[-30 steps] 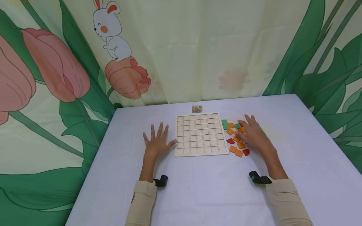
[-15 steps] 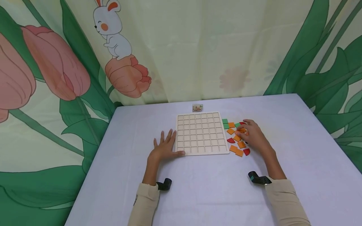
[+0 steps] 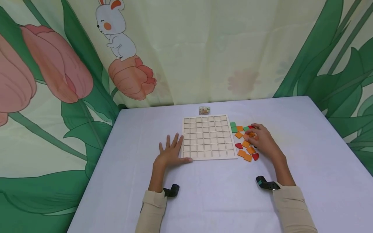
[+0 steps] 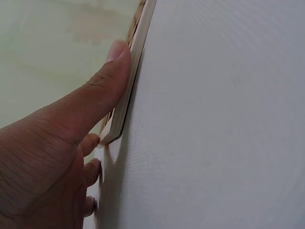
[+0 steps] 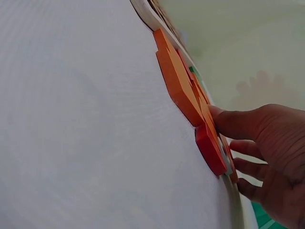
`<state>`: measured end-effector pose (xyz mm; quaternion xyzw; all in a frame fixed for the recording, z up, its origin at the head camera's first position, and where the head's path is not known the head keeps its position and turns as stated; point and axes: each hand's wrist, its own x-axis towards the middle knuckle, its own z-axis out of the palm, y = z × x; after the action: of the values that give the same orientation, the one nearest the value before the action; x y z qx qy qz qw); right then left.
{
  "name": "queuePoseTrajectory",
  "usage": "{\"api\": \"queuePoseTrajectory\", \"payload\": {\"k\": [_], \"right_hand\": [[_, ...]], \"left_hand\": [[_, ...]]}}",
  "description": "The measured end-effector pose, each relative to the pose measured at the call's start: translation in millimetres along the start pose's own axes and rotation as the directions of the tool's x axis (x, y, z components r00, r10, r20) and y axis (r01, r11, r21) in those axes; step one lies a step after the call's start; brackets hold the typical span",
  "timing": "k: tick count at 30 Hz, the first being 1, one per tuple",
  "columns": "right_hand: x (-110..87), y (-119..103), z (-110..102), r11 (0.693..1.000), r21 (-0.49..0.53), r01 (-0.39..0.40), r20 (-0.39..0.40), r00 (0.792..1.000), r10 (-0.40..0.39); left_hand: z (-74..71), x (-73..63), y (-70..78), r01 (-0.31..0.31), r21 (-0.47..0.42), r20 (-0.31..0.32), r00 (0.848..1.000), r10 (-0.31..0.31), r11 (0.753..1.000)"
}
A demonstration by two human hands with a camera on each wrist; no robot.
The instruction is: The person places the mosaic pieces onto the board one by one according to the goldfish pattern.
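Observation:
A pale wooden grid board (image 3: pixel 208 137) lies flat on the table. My left hand (image 3: pixel 170 154) rests at its near left corner with fingers spread along the left side. In the left wrist view, the thumb (image 4: pixel 112 71) lies on the board's near edge. Right of the board, my right hand (image 3: pixel 263 139) bends over the loose tiles, thumb and index finger pinching an orange tile (image 3: pixel 251 134) partly hidden by the fingers. In the right wrist view, the right thumb (image 5: pixel 228 119) is against the orange tiles, close to a red piece (image 5: pixel 209 150).
Green tiles (image 3: pixel 233 127), a red quarter-round piece (image 3: pixel 239 146) and several orange tiles (image 3: pixel 242 153) lie beside the board's right edge. A small patterned piece (image 3: pixel 204 110) sits behind the board. The white tablecloth (image 3: pixel 218 194) reaches back to a printed curtain (image 3: pixel 186 51).
My left hand has moved right and nearer, from beside the board onto its near left corner. The right hand's extended fingers have drawn in and bent around the tiles.

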<state>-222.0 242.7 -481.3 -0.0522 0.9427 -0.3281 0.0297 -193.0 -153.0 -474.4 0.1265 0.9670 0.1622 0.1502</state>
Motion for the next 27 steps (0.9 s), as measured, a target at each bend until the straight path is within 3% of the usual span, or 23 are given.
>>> {"api": "queuePoseTrajectory", "payload": {"k": [8, 19, 27], "right_hand": [[2.7, 0.9, 1.1, 0.998, -0.053, 0.034, -0.051, 0.998, -0.036], [-2.0, 2.8, 2.4, 0.999, -0.029, 0.014, -0.084, 0.996, -0.017], [-2.6, 2.1, 0.4, 0.997, -0.033, 0.069, -0.12, 0.99, -0.073]], "left_hand": [[-0.4, 1.2, -0.3, -0.014, -0.02, -0.02, 1.0, 0.014, 1.0], [4.2, -0.7, -1.6, 0.005, -0.024, 0.0, 1.0, -0.005, 1.0], [2.8, -1.7, -0.2, -0.011, -0.027, -0.024, 1.0, 0.01, 1.0]]}}
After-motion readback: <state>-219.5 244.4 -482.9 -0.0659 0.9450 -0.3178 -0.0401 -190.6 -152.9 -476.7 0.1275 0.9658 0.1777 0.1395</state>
